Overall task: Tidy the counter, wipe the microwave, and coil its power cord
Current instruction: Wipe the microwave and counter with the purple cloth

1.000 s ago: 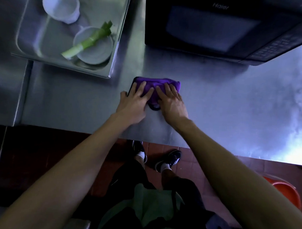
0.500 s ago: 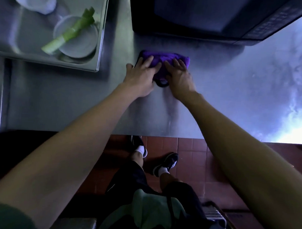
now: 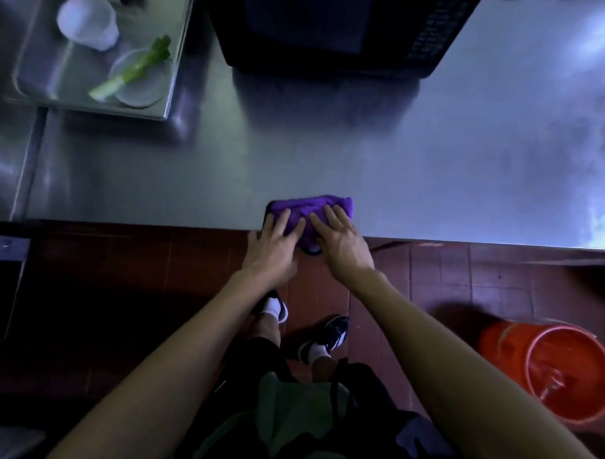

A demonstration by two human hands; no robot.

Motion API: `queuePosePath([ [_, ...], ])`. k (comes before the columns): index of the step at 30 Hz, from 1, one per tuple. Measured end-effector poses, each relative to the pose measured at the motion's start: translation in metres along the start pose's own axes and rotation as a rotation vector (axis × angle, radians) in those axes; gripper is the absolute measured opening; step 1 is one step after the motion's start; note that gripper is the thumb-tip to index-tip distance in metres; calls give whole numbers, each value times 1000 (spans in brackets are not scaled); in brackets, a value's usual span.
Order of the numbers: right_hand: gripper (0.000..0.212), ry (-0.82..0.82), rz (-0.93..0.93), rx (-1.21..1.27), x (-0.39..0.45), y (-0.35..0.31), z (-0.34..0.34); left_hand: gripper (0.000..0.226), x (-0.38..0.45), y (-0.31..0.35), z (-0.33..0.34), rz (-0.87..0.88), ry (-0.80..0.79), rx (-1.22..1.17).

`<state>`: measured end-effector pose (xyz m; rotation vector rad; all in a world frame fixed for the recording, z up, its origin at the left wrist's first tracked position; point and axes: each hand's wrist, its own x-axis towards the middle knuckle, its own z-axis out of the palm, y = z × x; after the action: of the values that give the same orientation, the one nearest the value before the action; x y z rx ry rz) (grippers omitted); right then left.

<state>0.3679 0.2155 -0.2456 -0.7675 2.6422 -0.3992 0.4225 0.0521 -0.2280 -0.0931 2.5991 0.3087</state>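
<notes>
Purple cloth (image 3: 308, 209) dragged from microwave (image 3: 335, 28) to counter (image 3: 434, 158) edge

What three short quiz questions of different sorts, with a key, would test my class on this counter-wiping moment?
1. True or false: both hands press flat on the purple cloth.
2. Multiple choice: the cloth lies (A) against the microwave, (B) at the counter's near edge, (C) in the tray.
3. Fill in: the green stalk rests across a ____ in the tray.

Key:
1. True: left hand and right hand lie on it, fingers straight.
2. B
3. Bowl
</notes>
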Motion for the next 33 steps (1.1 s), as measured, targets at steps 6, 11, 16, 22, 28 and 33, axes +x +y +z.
queuePosePath([
  [6,58,39,-13,-12,-23,12,3,78,-12,20,8,-26,-22,16],
  [11,59,31,-10,-14,-9,18,-2,77,7,15,1,-15,-48,51],
  [16,62,56,43,53,9,25,-4,74,36,15,-8,25,13,88],
  [22,54,104,122,95,64,49,-23,71,98,17,-39,61,40,86],
  [28,50,128,159,84,138,75,-56,69,170,12,-82,95,52,94],
  [33,53,140,195,114,205,99,-82,70,234,8,-121,124,66,60],
])
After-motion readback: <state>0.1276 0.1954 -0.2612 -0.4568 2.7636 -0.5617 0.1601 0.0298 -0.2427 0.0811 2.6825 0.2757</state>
